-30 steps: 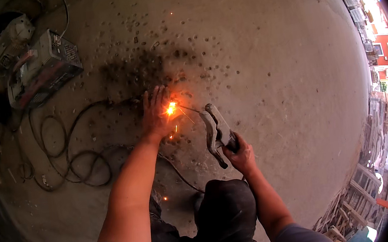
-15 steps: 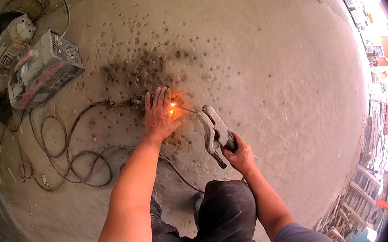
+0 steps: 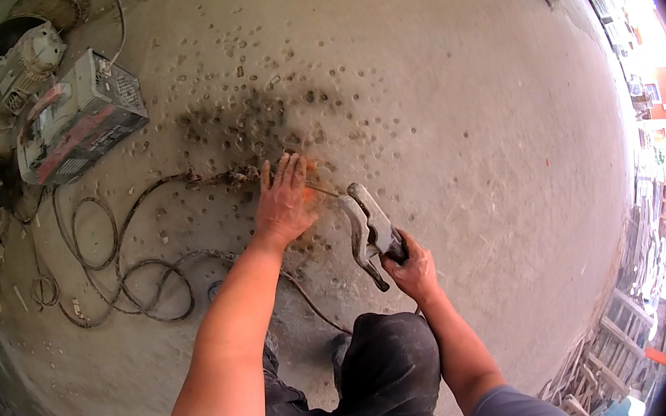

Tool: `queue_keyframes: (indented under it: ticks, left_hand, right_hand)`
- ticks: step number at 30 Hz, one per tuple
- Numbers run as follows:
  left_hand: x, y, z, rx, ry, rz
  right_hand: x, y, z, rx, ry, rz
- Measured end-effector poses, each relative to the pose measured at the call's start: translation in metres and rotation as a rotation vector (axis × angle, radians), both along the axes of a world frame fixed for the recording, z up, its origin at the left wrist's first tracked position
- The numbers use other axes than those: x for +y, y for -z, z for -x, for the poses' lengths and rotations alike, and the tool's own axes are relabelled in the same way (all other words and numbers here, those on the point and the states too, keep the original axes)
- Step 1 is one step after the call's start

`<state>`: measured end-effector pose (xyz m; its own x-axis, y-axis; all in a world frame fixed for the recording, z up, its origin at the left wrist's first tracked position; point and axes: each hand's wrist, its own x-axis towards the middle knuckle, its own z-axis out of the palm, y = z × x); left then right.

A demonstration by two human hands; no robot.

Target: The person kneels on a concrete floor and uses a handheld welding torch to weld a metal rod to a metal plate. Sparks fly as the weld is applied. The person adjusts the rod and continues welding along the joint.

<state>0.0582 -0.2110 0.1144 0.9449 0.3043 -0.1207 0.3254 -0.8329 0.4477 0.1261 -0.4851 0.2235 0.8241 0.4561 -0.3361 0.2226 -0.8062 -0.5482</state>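
My left hand (image 3: 285, 202) reaches out over the floor with its fingers stretched, palm down, holding nothing that I can see. An orange glow shows on the floor just right of its fingers, and the hand hides part of that spot. My right hand (image 3: 412, 268) is closed round the handle of a welding electrode holder (image 3: 378, 223). From the holder's jaws a thin welding rod (image 3: 324, 190) points left toward the glow, its tip close to my left fingers. What lies under the left hand is hidden.
A grey and red box-shaped welding machine (image 3: 87, 127) stands at the left, beside an electric motor (image 3: 32, 64). A dark cable (image 3: 115, 237) lies in loops on the floor (image 3: 503, 160). Dark scorch marks and small pits surround the work spot. Wooden pieces (image 3: 618, 330) are stacked at the right edge.
The bright arc at the rod's tip has gone, leaving a dimmer orange glow. My left hand has shifted slightly right and nearer to me. The right hand and holder have barely moved.
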Motion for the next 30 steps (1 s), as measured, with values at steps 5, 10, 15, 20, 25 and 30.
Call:
queue_keyframes:
  ticks: [5,10,15,20,25,30]
  left_hand:
    - [-0.003,-0.001,0.000,0.010,0.027,-0.005]
    - [-0.005,-0.002,0.000,0.007,0.039,-0.005]
    - [-0.005,-0.009,-0.003,0.062,0.058,0.013]
    - [-0.008,-0.006,-0.004,0.020,0.060,-0.018]
    - [-0.008,0.013,0.003,-0.156,0.023,0.061]
    - [-0.005,0.005,0.001,-0.038,0.041,-0.052]
  right_hand:
    - [0.000,0.000,0.000,-0.008,-0.004,0.004]
    - [0.002,-0.001,0.000,-0.005,-0.010,0.017]
    - [0.000,0.000,0.000,-0.022,-0.018,0.058]
    - [-0.002,0.001,-0.001,-0.062,-0.056,0.045]
    - [-0.006,-0.003,-0.001,-0.040,-0.118,0.001]
    - [-0.002,-0.009,-0.001,0.047,-0.017,0.008]
